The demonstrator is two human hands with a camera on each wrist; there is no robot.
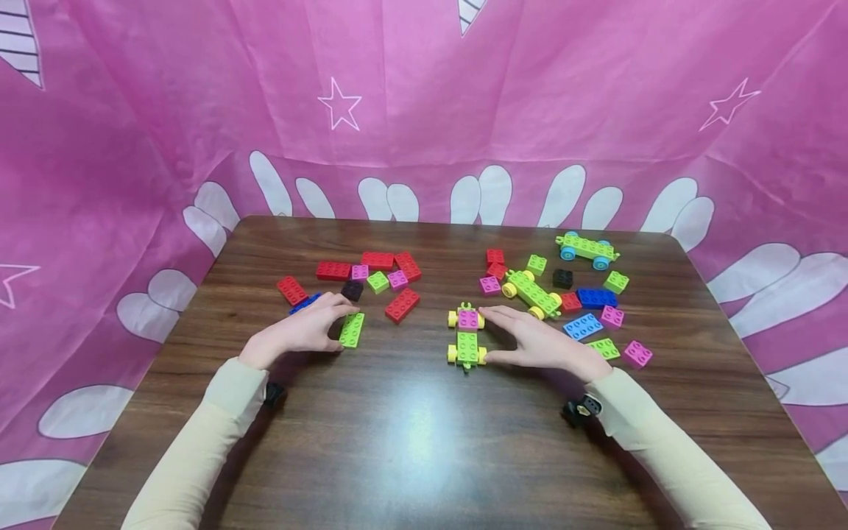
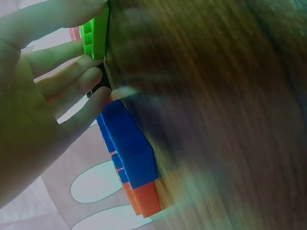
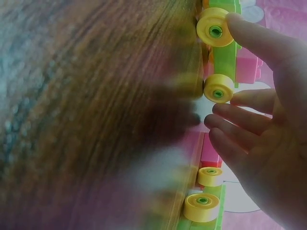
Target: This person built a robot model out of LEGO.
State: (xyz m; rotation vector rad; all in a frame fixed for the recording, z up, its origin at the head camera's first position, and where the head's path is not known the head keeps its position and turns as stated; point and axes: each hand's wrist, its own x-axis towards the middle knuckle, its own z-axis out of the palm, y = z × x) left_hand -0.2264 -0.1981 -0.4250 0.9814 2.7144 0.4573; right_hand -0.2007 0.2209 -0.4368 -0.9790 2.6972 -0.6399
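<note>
In the head view my left hand [image 1: 306, 324] pinches a long lime-green building brick [image 1: 352, 330] by its ends, between thumb and forefinger. A blue brick [image 2: 127, 143] stands close to the little finger in the left wrist view. My right hand [image 1: 533, 337] holds the right side of a lime-green toy car base [image 1: 467, 347] with yellow wheels, thumb at the near wheel [image 3: 215, 27] and forefinger at the far wheel [image 3: 218, 88]. A pink brick [image 1: 467, 319] sits on the far part of this base.
Red bricks [image 1: 402, 305], small pink and green ones and a black brick [image 1: 352, 290] lie at the left. Another yellow-wheeled base [image 1: 532, 294], a blue-wheeled base [image 1: 587, 249], blue bricks [image 1: 597, 298] and other loose bricks lie at the right. A pink curtain [image 1: 424, 110] hangs behind the wooden table [image 1: 331, 442].
</note>
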